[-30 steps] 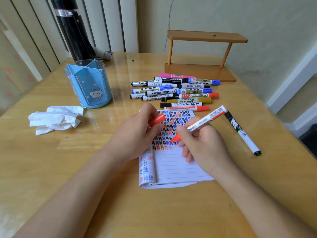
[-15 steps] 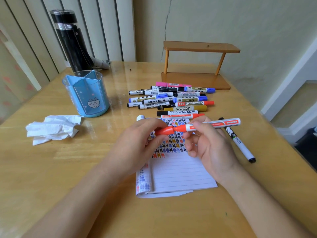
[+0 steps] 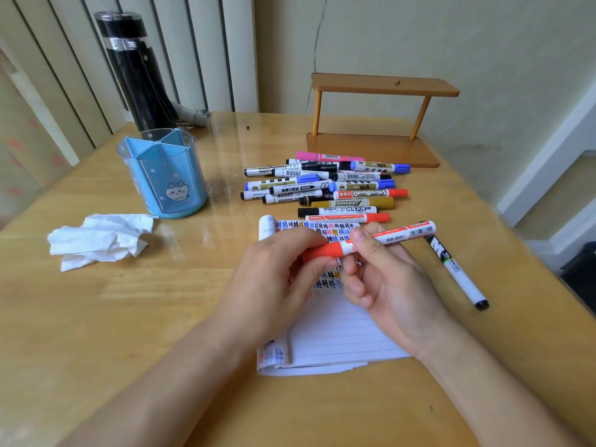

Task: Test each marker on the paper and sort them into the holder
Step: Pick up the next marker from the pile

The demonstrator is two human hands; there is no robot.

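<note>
Both hands hold one red marker (image 3: pixel 390 237) level above the lined paper pad (image 3: pixel 335 337). My left hand (image 3: pixel 274 279) pinches its red cap end, which sits on the marker. My right hand (image 3: pixel 387 282) grips the white barrel. The pad's top lines carry rows of coloured test marks. Behind the pad lies a pile of several markers (image 3: pixel 325 185) in black, blue, red, gold and pink. A single black marker (image 3: pixel 454 269) lies to the right of the pad. The blue divided holder (image 3: pixel 164 175) stands at the left, with no marker visible in it.
A crumpled white tissue (image 3: pixel 96 240) lies left of the pad. A black bottle (image 3: pixel 135 69) stands behind the holder. A small wooden shelf (image 3: pixel 374 121) sits at the back by the wall. The table's right edge (image 3: pixel 548 269) runs close to the lone marker.
One second ago the marker was uncapped in my right hand, tip on the paper, cap in my left. The cap has gone onto the tip and the marker now lies level between both hands.
</note>
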